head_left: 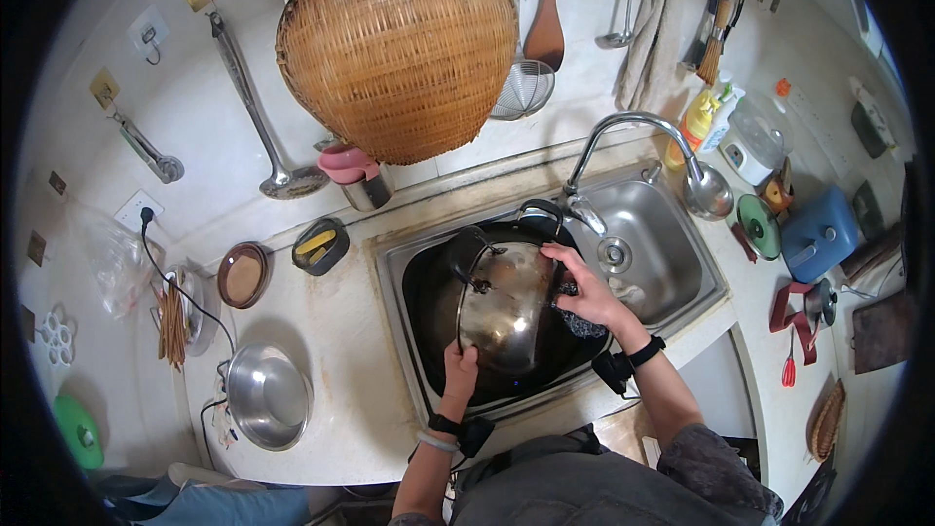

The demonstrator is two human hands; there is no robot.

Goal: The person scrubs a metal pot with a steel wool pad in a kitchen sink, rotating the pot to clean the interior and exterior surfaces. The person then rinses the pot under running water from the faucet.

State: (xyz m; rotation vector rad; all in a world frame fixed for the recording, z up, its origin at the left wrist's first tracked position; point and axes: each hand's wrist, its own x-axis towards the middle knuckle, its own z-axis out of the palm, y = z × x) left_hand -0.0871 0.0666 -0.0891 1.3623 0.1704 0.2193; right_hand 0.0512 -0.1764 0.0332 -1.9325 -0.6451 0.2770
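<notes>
A stained stainless steel pot (504, 314) lies tipped on its side over a large black wok (431, 351) in the left sink basin. Its black loop handle (469, 252) points up and to the left. With my left hand (460, 372) I grip the pot's rim on the near side. My right hand (588, 292) rests against the pot's base side, fingers spread over it. Under that palm is a dark steel wool scrubber (582, 321), partly hidden by the hand. One wok handle (540, 213) shows behind the pot.
A chrome faucet (634, 117) arches over the right basin (657, 256). To the left stand a steel bowl (269, 396), a brown dish (243, 275) and a dark box (321, 247). A woven basket (398, 51) hangs above. Detergent bottles (701, 117) stand behind the right basin.
</notes>
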